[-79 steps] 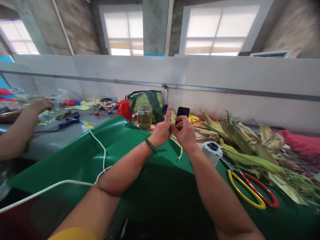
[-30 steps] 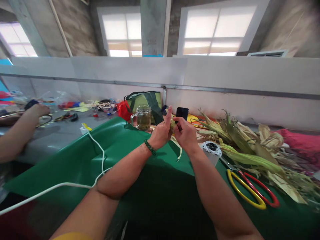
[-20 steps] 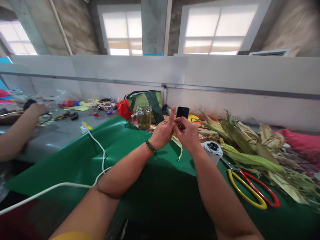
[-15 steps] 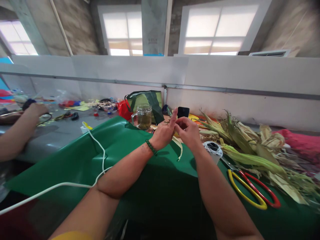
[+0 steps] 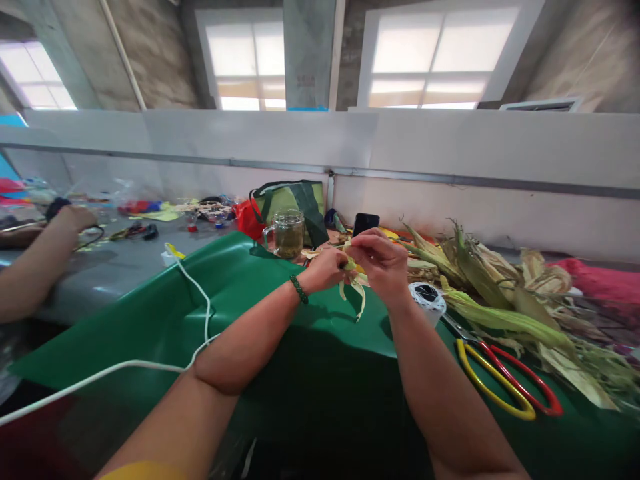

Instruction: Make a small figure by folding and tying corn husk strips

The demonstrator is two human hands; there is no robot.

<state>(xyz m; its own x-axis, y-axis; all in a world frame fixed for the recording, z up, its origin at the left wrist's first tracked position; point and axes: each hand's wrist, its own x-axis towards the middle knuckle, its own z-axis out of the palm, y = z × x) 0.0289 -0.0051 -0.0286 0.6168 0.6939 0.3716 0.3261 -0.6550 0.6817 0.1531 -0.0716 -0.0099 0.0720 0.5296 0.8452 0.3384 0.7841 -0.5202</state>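
Observation:
Over the green sheet (image 5: 225,287) my two hands meet, fingertips close together. My left hand (image 5: 326,270), with a dark green bead bracelet at the wrist, is closed on pale strips of corn husk (image 5: 359,300), whose ends hang down below the fingers. My right hand (image 5: 383,263) pinches the upper part of the husk between thumb and fingers. The fingers hide part of the piece. Just right of my right wrist stands a white cup (image 5: 427,300) with a roll of cord in its top.
Scissors (image 5: 495,380) with red and yellow handles lie at the right, beside a pile of corn husks (image 5: 500,287). Behind my hands are a glass mug (image 5: 289,235), a phone (image 5: 366,223) and a green bag (image 5: 305,200). A white cable (image 5: 135,363) crosses the left; another person's arm (image 5: 43,260) is there.
My left index finger, raised before, is now bent down. My left hand has dropped slightly, my right fingers have risen a little, and more of the husk strips shows between them.

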